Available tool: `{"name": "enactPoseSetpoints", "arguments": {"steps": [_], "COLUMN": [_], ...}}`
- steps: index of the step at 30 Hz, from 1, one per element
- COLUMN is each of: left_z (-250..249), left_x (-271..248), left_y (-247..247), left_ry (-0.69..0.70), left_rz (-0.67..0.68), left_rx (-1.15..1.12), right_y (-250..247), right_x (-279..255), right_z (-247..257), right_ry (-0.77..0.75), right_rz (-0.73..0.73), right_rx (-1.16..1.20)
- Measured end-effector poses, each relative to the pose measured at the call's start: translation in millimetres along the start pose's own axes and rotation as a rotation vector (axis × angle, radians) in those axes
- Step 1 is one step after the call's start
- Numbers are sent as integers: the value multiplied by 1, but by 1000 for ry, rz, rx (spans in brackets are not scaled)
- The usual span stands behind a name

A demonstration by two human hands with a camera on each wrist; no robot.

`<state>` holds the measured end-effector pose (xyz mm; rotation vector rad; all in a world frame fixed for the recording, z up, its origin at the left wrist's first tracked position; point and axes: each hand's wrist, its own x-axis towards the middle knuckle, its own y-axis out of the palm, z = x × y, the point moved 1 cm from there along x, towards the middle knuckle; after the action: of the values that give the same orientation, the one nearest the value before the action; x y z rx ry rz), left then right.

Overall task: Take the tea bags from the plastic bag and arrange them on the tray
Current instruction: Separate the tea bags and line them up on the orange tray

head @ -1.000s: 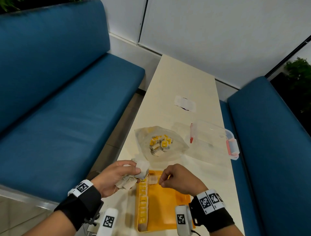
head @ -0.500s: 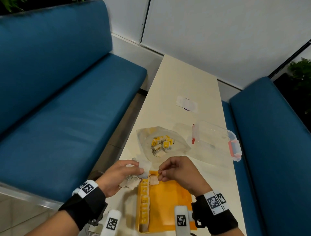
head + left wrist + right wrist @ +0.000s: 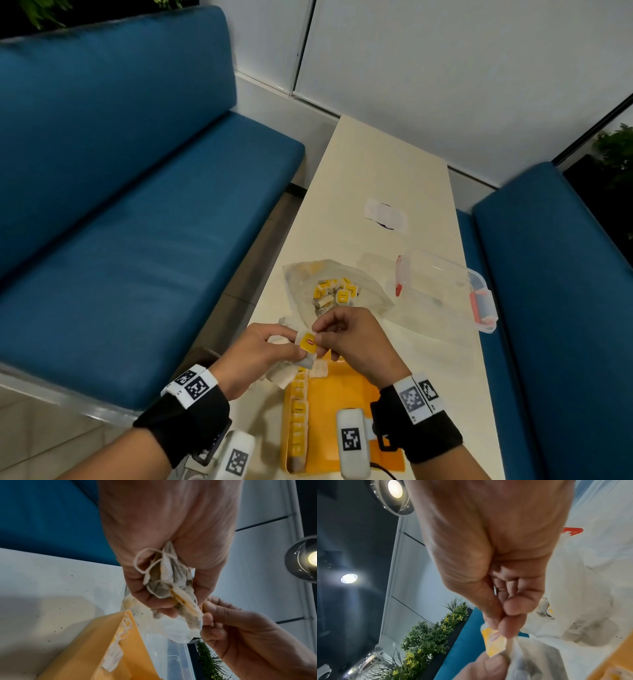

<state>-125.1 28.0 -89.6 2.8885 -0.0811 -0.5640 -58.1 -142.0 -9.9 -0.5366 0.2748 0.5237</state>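
My left hand (image 3: 270, 353) grips a bunch of tea bags (image 3: 169, 580) with loose strings, just above the far end of the orange tray (image 3: 346, 428). My right hand (image 3: 339, 339) pinches one tea bag with a yellow tag (image 3: 307, 342) (image 3: 494, 642) at the edge of that bunch. A row of tea bags (image 3: 298, 418) lies along the tray's left side. One more tea bag (image 3: 319, 370) lies at the tray's far end. The clear plastic bag (image 3: 370, 294) lies beyond the hands with several yellow-tagged tea bags (image 3: 334, 294) inside.
A clear plastic box (image 3: 442, 291) with red clips stands to the right of the bag. A small wrapper (image 3: 387, 216) lies further up the cream table (image 3: 370, 164). Blue benches (image 3: 137, 212) run along both sides of the table.
Both hands rose from the tray's far end and met. The right hand now pinches a yellow-tagged tea bag at the left hand's bunch.
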Motion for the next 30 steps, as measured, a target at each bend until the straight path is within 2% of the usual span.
{"name": "enactPoseSetpoints", "arguments": {"steps": [8, 12, 14, 22, 30], "left_z": [-4, -4, -3, 2, 5], "left_x": [-6, -6, -4, -1, 2], "left_y": [2, 4, 3, 1, 1], "left_ry": [48, 60, 62, 90, 107], "left_rz": [89, 20, -14, -45, -105], "left_rx": [-110, -124, -116, -14, 46], "right_y": [6, 11, 11, 13, 15], "right_x": [2, 4, 3, -7, -7], "right_z": [-3, -11, -17, -27, -39], "right_ry": [-45, -44, 7, 40, 38], "right_rz": [-67, -121, -161, -99, -116], "right_rx": [-52, -34, -4, 279, 316]}}
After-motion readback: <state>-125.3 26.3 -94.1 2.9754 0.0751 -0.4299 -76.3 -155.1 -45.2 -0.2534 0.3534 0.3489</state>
